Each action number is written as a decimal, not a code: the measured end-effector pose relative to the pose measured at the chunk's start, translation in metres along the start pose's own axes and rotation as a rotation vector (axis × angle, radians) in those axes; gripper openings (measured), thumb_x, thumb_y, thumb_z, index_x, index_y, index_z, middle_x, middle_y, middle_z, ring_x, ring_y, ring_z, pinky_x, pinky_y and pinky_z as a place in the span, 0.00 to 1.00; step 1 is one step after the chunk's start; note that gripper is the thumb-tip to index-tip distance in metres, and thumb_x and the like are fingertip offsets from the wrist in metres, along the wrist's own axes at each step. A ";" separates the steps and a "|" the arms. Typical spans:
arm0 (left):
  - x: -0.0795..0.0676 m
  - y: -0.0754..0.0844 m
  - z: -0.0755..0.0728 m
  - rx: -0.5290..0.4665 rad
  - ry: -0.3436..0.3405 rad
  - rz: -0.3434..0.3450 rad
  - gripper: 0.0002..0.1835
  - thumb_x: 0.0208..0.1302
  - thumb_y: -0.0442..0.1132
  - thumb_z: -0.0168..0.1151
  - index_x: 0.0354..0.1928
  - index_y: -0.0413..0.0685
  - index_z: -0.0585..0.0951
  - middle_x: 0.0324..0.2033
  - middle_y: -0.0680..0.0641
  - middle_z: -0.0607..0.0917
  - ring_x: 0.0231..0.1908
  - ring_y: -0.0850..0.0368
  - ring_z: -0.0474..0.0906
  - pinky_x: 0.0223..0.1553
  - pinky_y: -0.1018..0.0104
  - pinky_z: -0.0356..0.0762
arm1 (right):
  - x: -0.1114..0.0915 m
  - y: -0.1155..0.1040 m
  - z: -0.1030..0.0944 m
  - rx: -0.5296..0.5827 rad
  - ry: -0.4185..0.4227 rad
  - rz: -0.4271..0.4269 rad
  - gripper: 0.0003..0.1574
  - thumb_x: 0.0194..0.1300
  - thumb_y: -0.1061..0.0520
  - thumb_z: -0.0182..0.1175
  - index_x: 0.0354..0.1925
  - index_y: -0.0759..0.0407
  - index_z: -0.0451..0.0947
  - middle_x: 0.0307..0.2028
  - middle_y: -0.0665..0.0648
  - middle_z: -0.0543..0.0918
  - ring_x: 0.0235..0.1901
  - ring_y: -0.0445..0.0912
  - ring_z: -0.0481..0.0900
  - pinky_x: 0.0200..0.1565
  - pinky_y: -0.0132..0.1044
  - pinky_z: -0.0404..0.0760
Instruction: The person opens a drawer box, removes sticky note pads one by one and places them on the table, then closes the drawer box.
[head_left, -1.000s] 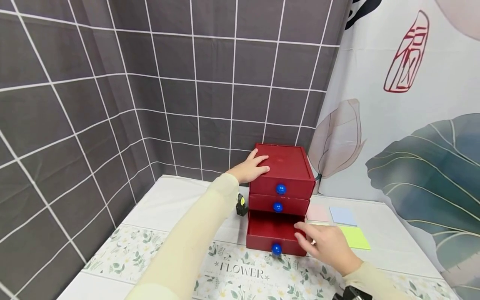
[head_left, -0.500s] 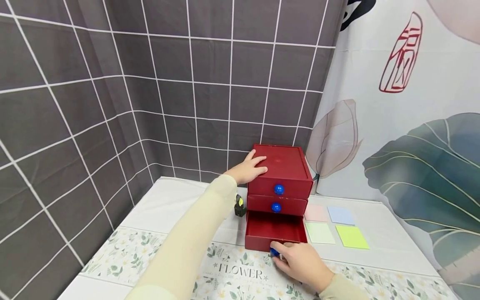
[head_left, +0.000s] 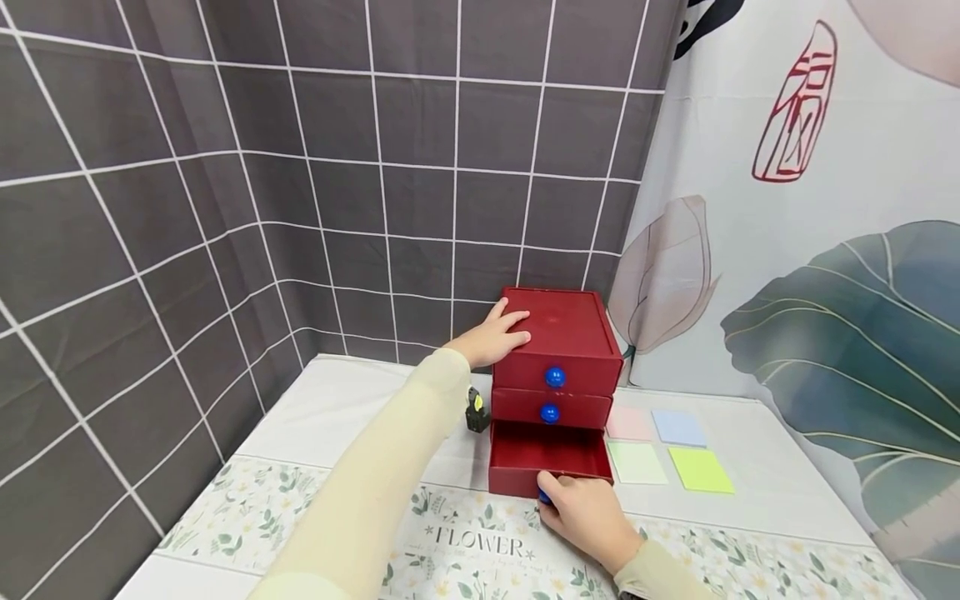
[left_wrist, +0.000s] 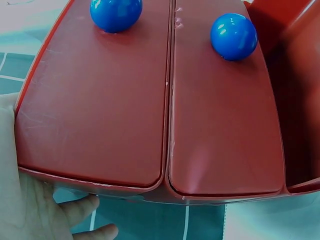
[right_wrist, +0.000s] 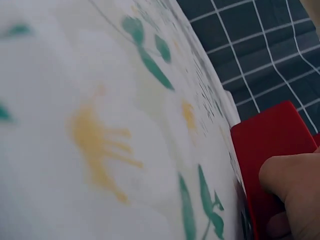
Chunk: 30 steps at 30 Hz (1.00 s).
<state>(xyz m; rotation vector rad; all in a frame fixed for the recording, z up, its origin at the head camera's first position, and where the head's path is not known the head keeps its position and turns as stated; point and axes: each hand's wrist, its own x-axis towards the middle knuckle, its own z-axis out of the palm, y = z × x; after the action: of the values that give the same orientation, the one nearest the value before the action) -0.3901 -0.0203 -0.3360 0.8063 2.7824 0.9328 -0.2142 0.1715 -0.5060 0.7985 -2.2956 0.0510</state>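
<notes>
A red drawer cabinet [head_left: 558, 325] with blue knobs stands on the table. Its upper two drawers are closed, while the bottom drawer [head_left: 517, 482] is pulled out and its visible inside is bare. My left hand [head_left: 489, 340] rests on the cabinet's top left edge with fingers spread; in the left wrist view that hand [left_wrist: 45, 212] lies along the cabinet's side. With thumb and fingers, my right hand [head_left: 588, 512] pinches the bottom drawer's blue knob [head_left: 544, 496], mostly covered by the hand. The right wrist view has the hand [right_wrist: 295, 190] against the red drawer front [right_wrist: 270, 135].
Right of the cabinet lie sticky notes: pink [head_left: 628, 423], blue [head_left: 678, 427], pale green [head_left: 637, 462] and yellow-green [head_left: 701, 470]. A small black object with a yellow mark [head_left: 477, 412] stands at its left. A grey gridded curtain [head_left: 375, 192] hangs behind.
My right hand has moved left from beside the open bottom drawer to its knob and taken hold of it. The left hand stays on the cabinet's top.
</notes>
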 end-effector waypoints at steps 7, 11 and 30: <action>-0.002 0.003 -0.002 0.000 -0.001 0.009 0.32 0.76 0.53 0.48 0.79 0.60 0.60 0.81 0.46 0.40 0.77 0.44 0.50 0.72 0.42 0.57 | 0.008 0.009 0.009 -0.004 0.010 0.025 0.25 0.49 0.51 0.76 0.29 0.48 0.66 0.14 0.42 0.67 0.14 0.38 0.68 0.16 0.30 0.53; -0.002 0.002 -0.001 -0.002 -0.004 0.003 0.33 0.76 0.54 0.49 0.79 0.60 0.60 0.81 0.46 0.40 0.77 0.43 0.50 0.72 0.41 0.57 | 0.013 0.014 0.014 0.011 -0.004 0.044 0.25 0.50 0.51 0.77 0.29 0.48 0.66 0.15 0.43 0.69 0.15 0.40 0.72 0.16 0.31 0.55; -0.001 0.000 -0.001 -0.028 -0.009 -0.013 0.33 0.75 0.55 0.49 0.79 0.62 0.59 0.81 0.48 0.39 0.77 0.42 0.51 0.71 0.40 0.58 | 0.029 0.032 0.037 0.052 -0.020 0.204 0.20 0.54 0.53 0.77 0.31 0.47 0.71 0.18 0.46 0.78 0.17 0.43 0.77 0.18 0.32 0.66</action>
<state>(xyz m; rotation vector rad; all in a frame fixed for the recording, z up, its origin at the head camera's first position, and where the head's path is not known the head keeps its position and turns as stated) -0.3893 -0.0213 -0.3351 0.7861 2.7565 0.9616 -0.2708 0.1728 -0.5100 0.5901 -2.3961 0.1965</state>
